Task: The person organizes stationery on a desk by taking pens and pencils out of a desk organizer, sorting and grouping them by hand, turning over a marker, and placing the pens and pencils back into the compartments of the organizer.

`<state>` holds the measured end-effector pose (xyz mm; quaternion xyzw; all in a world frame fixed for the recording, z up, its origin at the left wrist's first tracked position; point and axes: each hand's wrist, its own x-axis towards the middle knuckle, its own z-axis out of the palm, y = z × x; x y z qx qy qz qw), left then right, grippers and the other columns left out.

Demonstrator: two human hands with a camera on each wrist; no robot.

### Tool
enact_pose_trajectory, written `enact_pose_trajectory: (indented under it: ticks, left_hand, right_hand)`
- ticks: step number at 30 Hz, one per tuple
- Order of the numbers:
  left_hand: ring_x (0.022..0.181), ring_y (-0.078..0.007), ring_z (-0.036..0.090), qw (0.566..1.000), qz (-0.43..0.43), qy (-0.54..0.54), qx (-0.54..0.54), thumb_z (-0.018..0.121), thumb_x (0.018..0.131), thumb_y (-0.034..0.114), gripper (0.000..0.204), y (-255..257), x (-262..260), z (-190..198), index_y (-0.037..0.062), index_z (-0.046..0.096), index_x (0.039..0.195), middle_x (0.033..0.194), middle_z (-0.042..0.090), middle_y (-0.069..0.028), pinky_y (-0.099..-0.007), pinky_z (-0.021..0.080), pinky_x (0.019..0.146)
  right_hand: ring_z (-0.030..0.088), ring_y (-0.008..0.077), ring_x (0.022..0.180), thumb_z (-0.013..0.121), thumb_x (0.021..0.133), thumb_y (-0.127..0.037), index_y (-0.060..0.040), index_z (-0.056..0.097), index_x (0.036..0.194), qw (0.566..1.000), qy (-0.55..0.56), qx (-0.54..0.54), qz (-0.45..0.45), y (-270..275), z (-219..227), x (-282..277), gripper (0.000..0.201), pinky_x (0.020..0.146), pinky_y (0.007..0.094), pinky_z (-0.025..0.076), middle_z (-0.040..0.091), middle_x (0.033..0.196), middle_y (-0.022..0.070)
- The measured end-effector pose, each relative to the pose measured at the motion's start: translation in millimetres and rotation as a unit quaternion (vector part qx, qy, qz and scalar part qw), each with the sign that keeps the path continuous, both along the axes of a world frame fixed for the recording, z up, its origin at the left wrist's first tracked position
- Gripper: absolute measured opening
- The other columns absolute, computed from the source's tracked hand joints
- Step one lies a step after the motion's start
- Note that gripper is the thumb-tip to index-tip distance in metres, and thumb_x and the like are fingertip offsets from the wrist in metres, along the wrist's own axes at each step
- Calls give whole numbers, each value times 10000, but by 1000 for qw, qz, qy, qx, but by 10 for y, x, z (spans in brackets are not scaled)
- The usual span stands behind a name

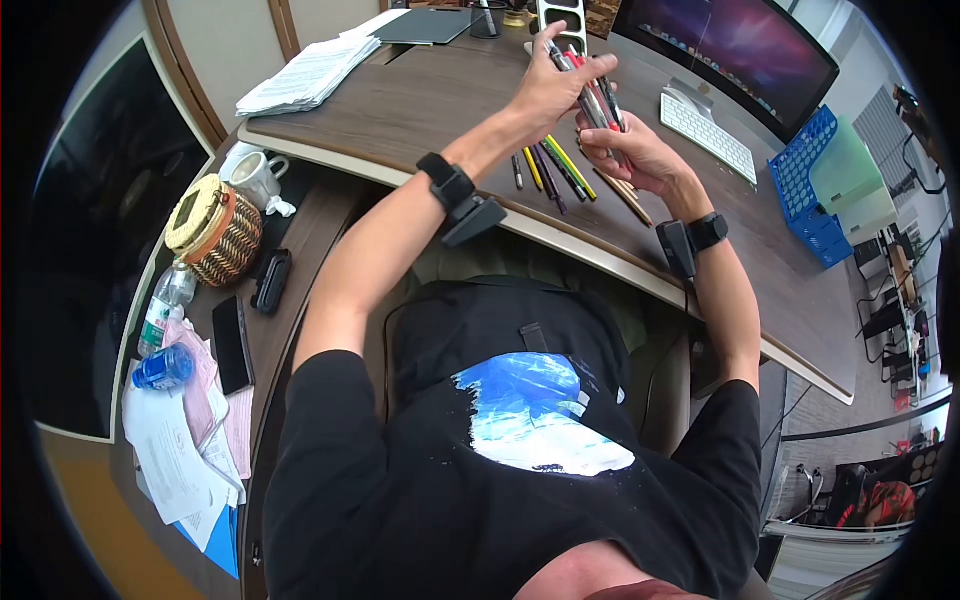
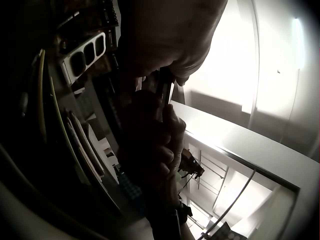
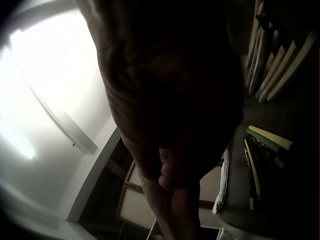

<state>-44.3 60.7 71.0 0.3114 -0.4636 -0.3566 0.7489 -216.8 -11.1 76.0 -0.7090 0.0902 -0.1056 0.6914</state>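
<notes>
2 hands hold 1 bunch of pens [image 1: 597, 106] above the wooden surface [image 1: 430, 105]. The left hand [image 1: 545, 90] grips the upper part, its thumb across the pens; the right hand [image 1: 645, 155] has its fingers curled round the lower part. Coloured pencils [image 1: 562, 168] lie below the hands, near the front edge. The white keyboard [image 1: 708, 135] lies to the right of the hands.
</notes>
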Motion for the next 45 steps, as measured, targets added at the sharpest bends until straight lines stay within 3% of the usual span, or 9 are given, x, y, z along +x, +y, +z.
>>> enact_pose_trajectory:
  ticks: [8,9,13,14,18,19,22,28,45]
  left_hand:
    - [984,-316,806,993,-51,-75,80,808,1004,196,489,-174,148,-65,-4,534,1357,1161,764,-193,-412,697,830]
    - [760,-216,787,995,-35,-70,56,804,997,179,439,-193,115,-74,-21,567,1308,997,795,-159,-329,629,580]
    - [870,-272,794,992,-107,8,68,736,1045,138,164,-479,322,-19,-19,700,1076,965,776,-157,-369,652,662]
    - [852,-267,791,987,-136,12,80,734,1044,132,163,-544,412,19,-22,704,1087,951,776,-153,-367,652,646]
    - [854,-268,790,988,-89,102,70,723,1044,119,146,-881,568,26,-19,727,1095,939,780,-138,-379,664,689]
    - [856,-280,789,990,-77,102,64,720,1039,98,131,-871,540,-13,-22,726,1089,945,781,-135,-394,673,717]
    - [754,-188,763,987,-46,34,149,794,1007,225,333,-769,387,-10,-35,704,1195,1035,799,-126,-287,589,561]
    - [1290,-262,662,926,-201,-107,302,689,1071,467,606,-442,305,72,29,593,1479,1488,660,-142,-495,514,1107]
    - [1359,-275,623,920,-179,-36,347,618,1118,211,393,-298,1613,-715,14,564,1454,1415,630,-200,-426,529,1177]
  right_hand:
    - [442,24,456,703,1029,-128,-63,529,1179,998,37,4,-47,-49,-136,59,238,353,187,288,485,752,-27]
    - [451,15,460,699,1045,-168,-63,532,1163,999,37,-12,-34,-107,-147,62,230,351,180,296,490,752,-24]
    - [489,-27,485,657,1107,-390,-57,588,1138,997,63,-23,43,-488,-28,202,342,371,119,357,574,786,5]
    - [665,139,683,619,1122,-427,-55,653,1277,978,66,147,134,-778,-3,244,405,486,237,501,696,927,62]
    - [771,245,814,695,1066,-413,-41,675,1235,972,-8,183,-149,-486,144,305,409,533,318,580,772,1050,160]
    - [490,-21,495,648,1113,-385,-61,614,1092,976,-28,113,-182,-173,187,293,327,361,126,348,593,796,8]
    - [438,-15,491,669,1104,-336,-81,586,1068,987,60,5,-149,-432,18,338,271,337,154,290,585,842,-4]
    - [435,-10,529,713,1072,-248,-53,584,1103,963,49,218,-151,-463,85,49,235,343,164,257,560,856,3]
    - [646,48,604,629,1129,-244,-4,609,1274,896,185,354,-192,-1239,-95,237,281,362,135,449,639,844,35]
